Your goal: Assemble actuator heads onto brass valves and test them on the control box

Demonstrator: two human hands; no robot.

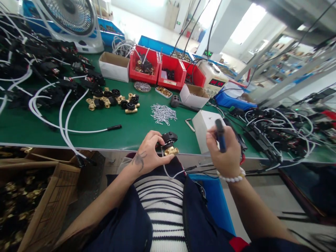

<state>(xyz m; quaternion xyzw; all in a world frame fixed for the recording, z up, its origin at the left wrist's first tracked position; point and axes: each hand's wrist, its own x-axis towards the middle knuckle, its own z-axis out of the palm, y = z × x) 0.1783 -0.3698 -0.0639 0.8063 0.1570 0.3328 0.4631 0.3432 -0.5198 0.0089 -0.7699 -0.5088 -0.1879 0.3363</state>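
Observation:
At the table's front edge, my left hand (151, 152) is closed on a brass valve with a black plastic head (171, 138). Its brass body faces right, and a white cable (173, 176) loops below it to a black connector. To the right, my right hand (225, 150) is wrapped round a short dark blue and black stick-shaped tool (220, 134), blurred, its kind unclear. That hand is in front of a white metal box (206, 124). Beyond my left hand lies a pile of small silver clips (164, 113). Several brass valves with black tops (131, 103) stand farther left.
Black units with white cables (70, 84) crowd the left, more (278, 133) the right. Red bins (170, 82), a white carton (114, 66), a fan (73, 21) and a power supply (214, 75) line the back. A cardboard box (57, 196) with brass parts is lower left.

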